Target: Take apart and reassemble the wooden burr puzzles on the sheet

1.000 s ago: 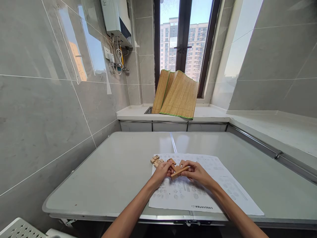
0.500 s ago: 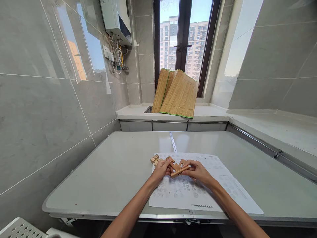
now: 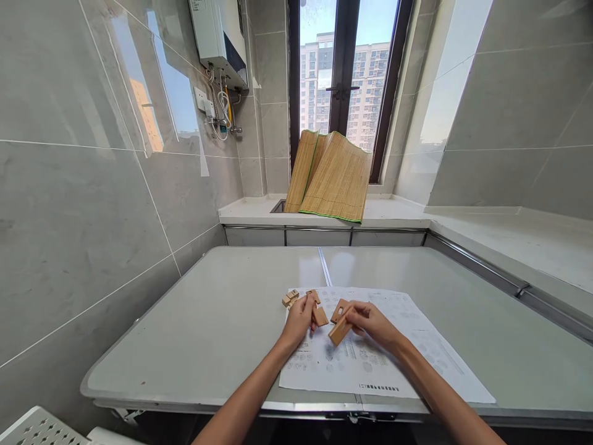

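The fingers of the right hand [image 3: 370, 322] are clamping on a flat wooden bar [image 3: 340, 332], pinching its upper end, while its lower end is slanting down toward the left half of the printed sheet [image 3: 370, 372]. The fingers of the left hand [image 3: 298, 320] are gripping a short wooden piece [image 3: 320, 316] at the sheet's left side. The two held pieces are pointing toward each other but standing apart, with a narrow strip of the sheet showing between them.

Just beyond the right fingers, a slotted wooden plate [image 3: 338, 309] is showing over the sheet's far half; whether the hand is touching it, one cannot tell. Just beyond the left fingers, a notched wooden piece [image 3: 314, 295] is showing near the sheet's far edge, its lower part hidden. Small wooden blocks [image 3: 290, 298] are clustering at the sheet's far left corner, the left hand partly covering them.

The sheet, bearing small drawings and a line of bold characters along its near edge, is lying on a pale surface [image 3: 185, 334]. Well beyond the sheet, a green-edged bamboo mat [image 3: 340, 179] is standing folded on a white ledge [image 3: 398, 208] before a dark-framed window [image 3: 341, 55].
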Tool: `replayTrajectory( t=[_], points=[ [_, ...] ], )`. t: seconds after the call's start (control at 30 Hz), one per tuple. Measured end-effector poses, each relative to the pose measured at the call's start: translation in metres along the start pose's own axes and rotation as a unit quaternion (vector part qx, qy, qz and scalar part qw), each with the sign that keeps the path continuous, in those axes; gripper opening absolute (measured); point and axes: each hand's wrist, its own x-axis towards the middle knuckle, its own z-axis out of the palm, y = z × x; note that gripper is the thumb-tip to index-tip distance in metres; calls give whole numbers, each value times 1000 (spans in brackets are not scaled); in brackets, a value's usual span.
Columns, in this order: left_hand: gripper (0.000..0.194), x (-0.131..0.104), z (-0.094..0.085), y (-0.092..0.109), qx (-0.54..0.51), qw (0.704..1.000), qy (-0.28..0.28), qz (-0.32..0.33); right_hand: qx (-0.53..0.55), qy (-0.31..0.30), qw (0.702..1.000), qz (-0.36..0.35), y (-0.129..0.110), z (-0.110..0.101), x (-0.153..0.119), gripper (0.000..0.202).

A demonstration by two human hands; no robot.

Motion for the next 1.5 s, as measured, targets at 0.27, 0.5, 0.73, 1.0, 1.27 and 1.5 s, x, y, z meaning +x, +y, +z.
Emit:
replayTrajectory(
  t=[0.27,0.5,0.73,1.0,1.27,1.5],
  points=[
    [34,-16,3,-4,267,953,6,144,-165,251,954,-7,28,-15,11,49],
    [33,-14,0,-15,331,929,-27,164,-312,286,906,-12,37,-17,12,42],
    [41,-21,0,-4,396,886,-82,225,-324,236,916,-24,39,-15,12,38],
    [74,-17,-11,2,447,860,-85,232,-321,157,934,-32,30,-6,8,48],
    [49,-11,-15,-1,504,826,28,253,-280,39,952,-114,20,5,3,48],
    [54,-17,-11,-2,479,832,1,281,-248,-32,961,-120,14,11,0,52]
  ],
)
